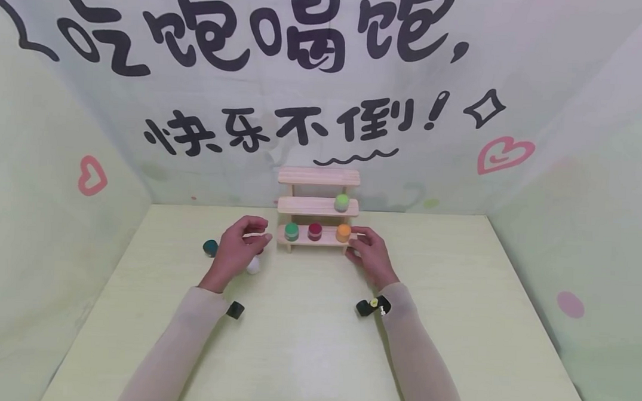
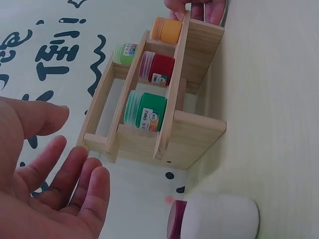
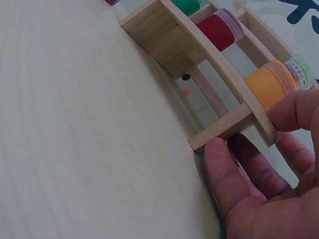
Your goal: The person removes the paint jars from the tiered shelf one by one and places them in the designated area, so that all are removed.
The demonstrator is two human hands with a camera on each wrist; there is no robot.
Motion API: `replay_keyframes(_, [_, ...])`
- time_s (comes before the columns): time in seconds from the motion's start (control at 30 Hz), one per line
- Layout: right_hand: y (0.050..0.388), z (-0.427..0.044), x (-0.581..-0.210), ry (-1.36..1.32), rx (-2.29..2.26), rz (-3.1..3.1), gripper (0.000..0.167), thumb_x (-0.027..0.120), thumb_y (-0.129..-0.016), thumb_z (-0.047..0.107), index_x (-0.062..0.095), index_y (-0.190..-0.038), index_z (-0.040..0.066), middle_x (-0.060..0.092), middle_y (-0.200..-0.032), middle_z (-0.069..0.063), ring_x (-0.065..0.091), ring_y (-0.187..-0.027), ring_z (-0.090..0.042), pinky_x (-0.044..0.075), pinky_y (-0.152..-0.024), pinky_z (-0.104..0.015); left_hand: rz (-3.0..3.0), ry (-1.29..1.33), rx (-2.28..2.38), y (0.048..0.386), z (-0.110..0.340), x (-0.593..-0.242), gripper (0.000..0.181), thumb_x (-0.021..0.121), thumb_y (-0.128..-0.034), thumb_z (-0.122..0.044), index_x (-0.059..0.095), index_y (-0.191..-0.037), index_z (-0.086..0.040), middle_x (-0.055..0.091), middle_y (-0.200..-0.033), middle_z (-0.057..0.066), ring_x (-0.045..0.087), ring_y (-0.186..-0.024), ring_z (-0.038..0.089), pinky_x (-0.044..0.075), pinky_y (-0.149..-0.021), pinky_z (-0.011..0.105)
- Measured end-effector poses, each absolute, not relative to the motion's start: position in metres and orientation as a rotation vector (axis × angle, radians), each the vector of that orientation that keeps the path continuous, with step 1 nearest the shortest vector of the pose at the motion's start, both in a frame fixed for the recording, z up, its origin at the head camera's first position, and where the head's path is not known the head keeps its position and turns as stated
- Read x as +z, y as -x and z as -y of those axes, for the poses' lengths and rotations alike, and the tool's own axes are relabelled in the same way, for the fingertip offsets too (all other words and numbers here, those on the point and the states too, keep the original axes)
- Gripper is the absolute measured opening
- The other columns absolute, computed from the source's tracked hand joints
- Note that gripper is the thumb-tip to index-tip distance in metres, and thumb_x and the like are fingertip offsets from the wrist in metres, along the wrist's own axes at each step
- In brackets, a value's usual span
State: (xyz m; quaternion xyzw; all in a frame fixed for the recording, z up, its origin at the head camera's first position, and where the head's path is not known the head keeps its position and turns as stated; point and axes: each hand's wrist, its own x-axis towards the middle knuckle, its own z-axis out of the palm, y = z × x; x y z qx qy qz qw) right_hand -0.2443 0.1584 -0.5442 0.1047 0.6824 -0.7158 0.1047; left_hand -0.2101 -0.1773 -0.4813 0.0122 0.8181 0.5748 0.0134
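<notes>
Watching my right hand (image 1: 372,256) pinch the end of the wooden rack (image 1: 307,206), near the back of the counter (image 1: 304,343); my left hand (image 1: 238,245) is empty, thumb and fingers apart. One careless tug could tilt the rack and topple the orange jar (image 1: 343,232), I reckon. The label (image 2: 149,119) on the green jar (image 2: 155,102) looks like "neo", small print illegible. Backdrop (image 1: 261,90) reads 吃饱喝饱,快乐不倒!

green jar (image 2: 152,112) | dark-red jar (image 2: 162,68) | orange jar (image 2: 167,31) | light-green jar (image 1: 342,203) | pale wood-grain rack (image 2: 199,130) | black lettering (image 1: 297,8)
</notes>
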Motion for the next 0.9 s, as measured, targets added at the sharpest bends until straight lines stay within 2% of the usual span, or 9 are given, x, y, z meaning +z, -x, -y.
replay_keyframes(0.07, [0.244,-0.158,-0.544,-0.311,-2.099,-2.013,0.039,0.064,-0.101,0.007,0.063,-0.139,0.015,0.064,-0.129,-0.016,0.069,-0.109,-0.024,0.065,-0.092,-0.031,-2.586,-0.063,1.778,0.213,0.171,-0.48,0.037,0.076,-0.0997,-0.024,0.064,-0.132,-0.011,0.066,-0.135,0.013,0.069,-0.121,0.03,0.064,-0.096,0.036])
replay_keyframes(0.23, [0.244,-0.158,-0.544,-0.317,-2.092,-2.011,0.039,0.064,-0.101,0.007,0.063,-0.139,0.015,0.064,-0.128,-0.014,0.069,-0.109,-0.023,0.065,-0.092,-0.031,-2.609,-0.105,1.788,0.221,0.157,-0.476,0.034,0.076,-0.0992,-0.02,0.065,-0.13,-0.011,0.067,-0.132,0.008,0.064,-0.127,0.027,0.059,-0.107,0.042])
replay_keyframes(0.37, [0.244,-0.158,-0.544,-0.308,-2.127,-1.989,0.038,0.063,-0.101,0.005,0.063,-0.138,0.012,0.065,-0.12,-0.013,0.069,-0.106,-0.021,0.065,-0.091,-0.031,-2.575,-0.158,1.845,0.229,0.147,-0.471,0.033,0.074,-0.0994,-0.015,0.065,-0.13,-0.009,0.067,-0.13,0.01,0.064,-0.125,0.027,0.059,-0.108,0.045])
replay_keyframes(0.47, [0.244,-0.158,-0.544,-0.307,-2.142,-1.979,0.037,0.062,-0.101,0.005,0.063,-0.138,0.012,0.065,-0.117,-0.011,0.068,-0.104,-0.019,0.065,-0.091,-0.031,-2.564,-0.207,1.863,0.236,0.139,-0.468,0.032,0.074,-0.0998,-0.016,0.065,-0.13,-0.009,0.068,-0.129,0.011,0.064,-0.123,0.026,0.058,-0.108,0.043])
replay_keyframes(0.63, [0.244,-0.159,-0.545,-0.322,-2.124,-1.992,0.038,0.063,-0.101,0.006,0.063,-0.138,0.014,0.064,-0.118,-0.011,0.069,-0.104,-0.021,0.065,-0.09,-0.03,-2.577,-0.26,1.852,0.25,0.122,-0.465,0.033,0.075,-0.0989,-0.02,0.066,-0.129,-0.01,0.068,-0.13,0.015,0.065,-0.119,0.024,0.059,-0.106,0.038])
replay_keyframes(0.73, [0.244,-0.159,-0.546,-0.332,-2.116,-1.992,0.039,0.063,-0.101,0.005,0.063,-0.138,0.014,0.063,-0.118,-0.012,0.069,-0.104,-0.021,0.065,-0.09,-0.03,-2.567,-0.29,1.869,0.258,0.112,-0.463,0.035,0.076,-0.0976,-0.018,0.066,-0.129,-0.007,0.068,-0.13,0.02,0.067,-0.117,0.026,0.06,-0.105,0.039])
replay_keyframes(0.9, [0.244,-0.158,-0.546,-0.32,-2.118,-2.0,0.039,0.063,-0.101,0.006,0.063,-0.139,0.014,0.064,-0.118,-0.012,0.069,-0.104,-0.022,0.065,-0.091,-0.03,-2.538,-0.264,1.874,0.271,0.098,-0.461,0.037,0.078,-0.0959,-0.018,0.066,-0.129,-0.007,0.068,-0.128,0.018,0.068,-0.115,0.025,0.059,-0.105,0.038])
